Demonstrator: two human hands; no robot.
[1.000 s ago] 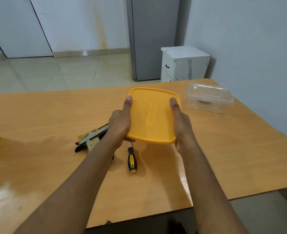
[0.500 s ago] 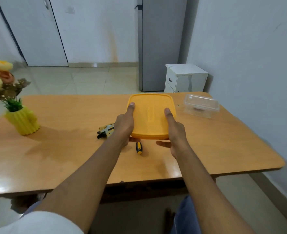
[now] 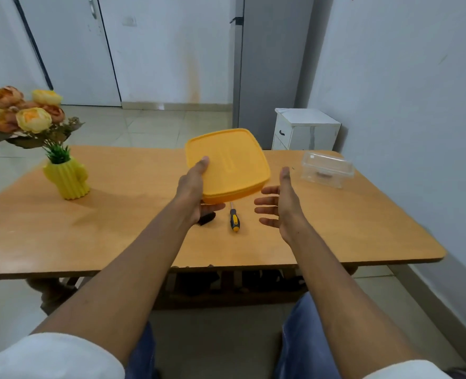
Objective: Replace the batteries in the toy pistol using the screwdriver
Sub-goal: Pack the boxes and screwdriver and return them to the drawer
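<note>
On the table, a screwdriver lies between vase and container.

Bright even indoor light, soft shadows on the table, wide-angle bending at edges, mild softness

Two bare forearms, no watch or rings visible. Short white fabric sleeves end above the elbows, one at each lower corner of the view. Blue denim trousers cover both legs, seen between the forearms below the desk edge.
</note>
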